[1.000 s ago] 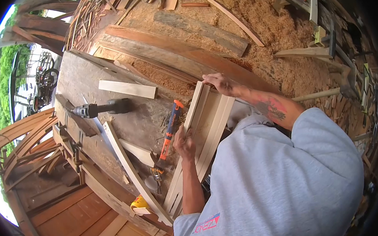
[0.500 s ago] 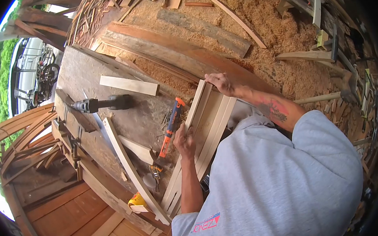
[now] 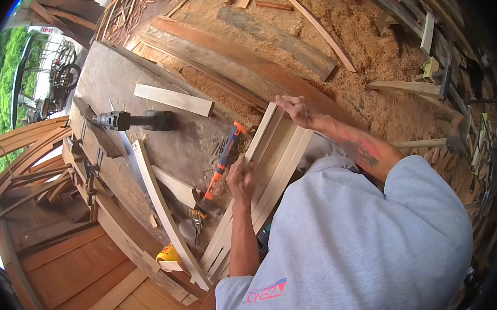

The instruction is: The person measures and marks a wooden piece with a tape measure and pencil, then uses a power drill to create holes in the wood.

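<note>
Little has been shifted since the earlier frame beyond a slight turn of the view. At frame centre, a pale wooden strip (image 3: 262,130) is gripped by the left hand (image 3: 240,180), fingers closed; at its upper end the right hand (image 3: 295,111) is placed, fingers curled, their hold unclear. Lining-up beside the boards (image 3: 281,173) seems in hand; steadiness at both ends would be called for.

Left hand (image 3: 240,180) curled, forearm (image 3: 242,236) extended; right hand (image 3: 295,111) farther forward, fingers (image 3: 286,101) bent
</note>
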`<state>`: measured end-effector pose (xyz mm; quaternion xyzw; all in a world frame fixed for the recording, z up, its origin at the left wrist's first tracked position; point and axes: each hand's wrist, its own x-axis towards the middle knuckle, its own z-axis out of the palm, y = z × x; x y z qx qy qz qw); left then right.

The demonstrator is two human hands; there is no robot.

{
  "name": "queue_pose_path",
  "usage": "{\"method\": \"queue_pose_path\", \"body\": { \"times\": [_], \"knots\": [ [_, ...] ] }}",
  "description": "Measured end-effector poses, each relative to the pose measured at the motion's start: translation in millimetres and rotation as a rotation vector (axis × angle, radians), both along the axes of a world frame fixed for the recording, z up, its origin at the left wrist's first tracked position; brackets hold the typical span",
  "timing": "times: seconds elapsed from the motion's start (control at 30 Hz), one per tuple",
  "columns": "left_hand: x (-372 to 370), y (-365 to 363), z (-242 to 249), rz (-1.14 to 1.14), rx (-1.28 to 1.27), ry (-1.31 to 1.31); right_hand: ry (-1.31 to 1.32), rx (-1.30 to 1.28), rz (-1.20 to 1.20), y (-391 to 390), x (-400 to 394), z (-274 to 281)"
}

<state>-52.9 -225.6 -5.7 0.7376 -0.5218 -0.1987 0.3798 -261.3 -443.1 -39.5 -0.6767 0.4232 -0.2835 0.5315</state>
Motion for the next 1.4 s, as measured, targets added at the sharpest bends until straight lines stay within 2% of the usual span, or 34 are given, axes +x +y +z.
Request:
{"method": "queue_pose_path", "body": {
  "times": [0.33, 0.67, 0.73, 0.77, 0.83, 0.87, 0.93, 1.17, 1.27, 1.37, 1.4],
  "knots": [
    [-1, 1, -6, 0.016, -0.050, 0.013, 0.087, 0.056, 0.014, 0, -2, 25],
    [-1, 2, -7, 0.014, -0.058, 0.019, -0.003, 0.034, -0.023, -6, -2, 0],
    [-1, 2, -8, 0.018, -0.060, 0.019, 0.090, 0.299, 0.101, -15, -5, -1],
    [-1, 2, -8, 0.020, -0.060, 0.020, 0.089, 0.298, 0.103, -13, -4, -3],
    [-1, 2, -8, 0.015, -0.067, 0.008, -0.199, 0.378, 0.058, -3, 0, 17],
    [-1, 2, -9, 0.010, -0.075, -0.004, -0.198, 0.379, 0.058, -4, 0, 21],
    [-1, 2, -9, 0.010, -0.074, 0.000, -0.172, 0.459, 0.344, -9, -1, 25],
    [-2, 1, -6, 0.017, -0.067, 0.009, -0.246, 0.567, 0.341, -13, 4, -1],
    [-3, 0, -2, 0.018, -0.071, -0.006, -0.225, 0.504, 0.343, -12, 3, 10],
    [-3, 0, -3, 0.021, -0.091, 0.013, -0.140, 0.580, 0.316, -15, 4, 17],
    [0, 1, -9, 0.024, -0.093, 0.014, -0.126, 0.507, 0.303, -15, 4, 18]
  ]
}}
